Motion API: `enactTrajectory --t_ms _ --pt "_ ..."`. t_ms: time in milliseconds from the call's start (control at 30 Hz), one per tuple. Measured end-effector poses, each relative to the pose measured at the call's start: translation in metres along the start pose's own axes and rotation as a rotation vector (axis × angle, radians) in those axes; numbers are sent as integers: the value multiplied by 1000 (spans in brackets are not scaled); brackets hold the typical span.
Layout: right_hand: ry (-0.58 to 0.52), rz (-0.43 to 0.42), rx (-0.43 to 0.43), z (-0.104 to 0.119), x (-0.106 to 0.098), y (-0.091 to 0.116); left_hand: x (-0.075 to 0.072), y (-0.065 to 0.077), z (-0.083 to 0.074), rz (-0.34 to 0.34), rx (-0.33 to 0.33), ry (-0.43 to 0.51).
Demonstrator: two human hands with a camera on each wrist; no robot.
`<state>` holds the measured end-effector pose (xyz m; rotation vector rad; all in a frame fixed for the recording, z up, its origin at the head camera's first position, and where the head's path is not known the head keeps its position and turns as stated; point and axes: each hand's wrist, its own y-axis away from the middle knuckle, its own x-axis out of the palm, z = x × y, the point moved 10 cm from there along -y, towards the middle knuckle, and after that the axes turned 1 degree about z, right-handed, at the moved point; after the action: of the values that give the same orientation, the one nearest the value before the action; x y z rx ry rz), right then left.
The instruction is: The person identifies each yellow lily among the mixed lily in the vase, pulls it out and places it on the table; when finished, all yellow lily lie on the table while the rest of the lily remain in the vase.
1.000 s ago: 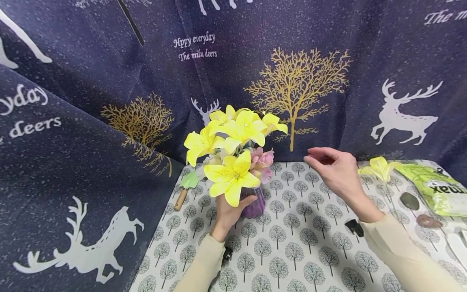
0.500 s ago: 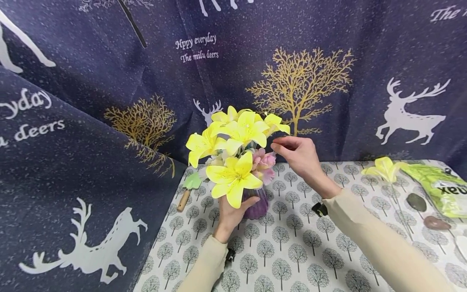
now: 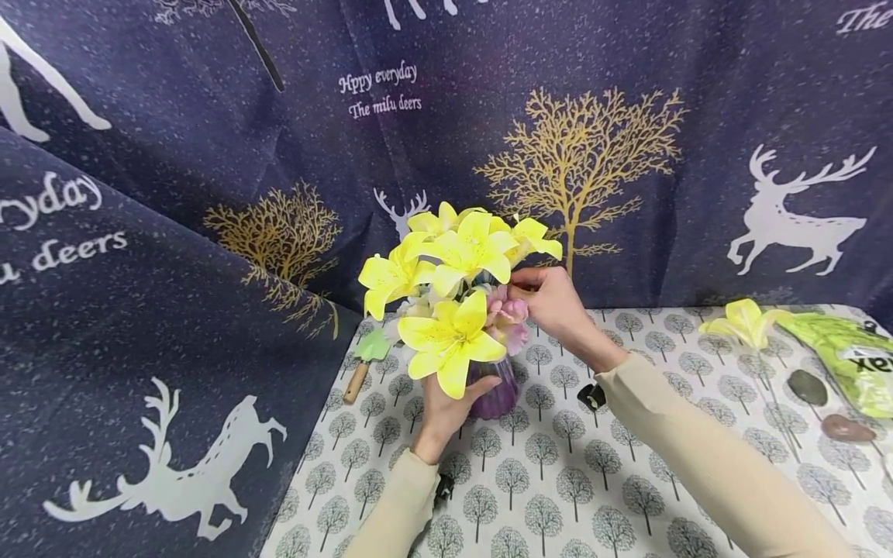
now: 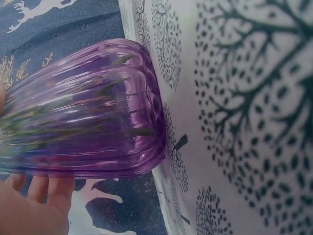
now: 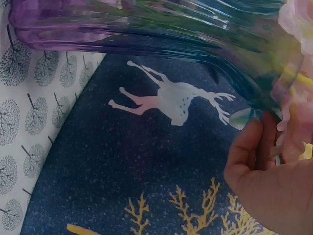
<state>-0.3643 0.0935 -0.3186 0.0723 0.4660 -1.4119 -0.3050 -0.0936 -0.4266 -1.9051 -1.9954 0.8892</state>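
A ribbed glass vase (image 3: 497,397), purple at the base and teal toward its flared top, stands on the table. Yellow lilies (image 3: 453,337) and pink flowers (image 3: 508,314) fill it, with stems showing through the glass in the left wrist view. My left hand (image 3: 444,415) grips the vase's lower body from the left, thumb across the front. At the top right, my right hand (image 3: 554,302) has thumb and fingers bent together at the teal rim (image 5: 254,110), beside the pink flowers. Its fingertips are partly hidden in the head view.
A small trowel (image 3: 366,358) with a green blade lies left of the vase. On the right are a loose yellow lily (image 3: 746,324), a green bag (image 3: 847,360), a dark green oval piece (image 3: 807,386) and a brown one (image 3: 846,428). Dark deer-print cloth (image 3: 446,147) hangs behind.
My right hand has come left from beside the vase to its rim near the pink flowers. The left hand keeps its grip on the vase, and the view has turned slightly.
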Motion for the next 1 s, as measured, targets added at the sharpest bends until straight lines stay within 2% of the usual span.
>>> enactTrajectory --t_ms 300,433,667,800,1000 --pt "66 -75 -30 8 -10 7 0 1 1 -13 5 -23" --pt "46 -120 -69 15 -15 10 -1 1 -1 -17 15 -24" --pt "2 -183 -98 19 -25 13 -1 1 1 -11 -39 -34" --pt "-17 -218 -110 22 -30 15 -1 2 3 -4 -48 -53" --pt "-24 -224 -128 24 -33 17 -1 3 2 -5 -35 -87"
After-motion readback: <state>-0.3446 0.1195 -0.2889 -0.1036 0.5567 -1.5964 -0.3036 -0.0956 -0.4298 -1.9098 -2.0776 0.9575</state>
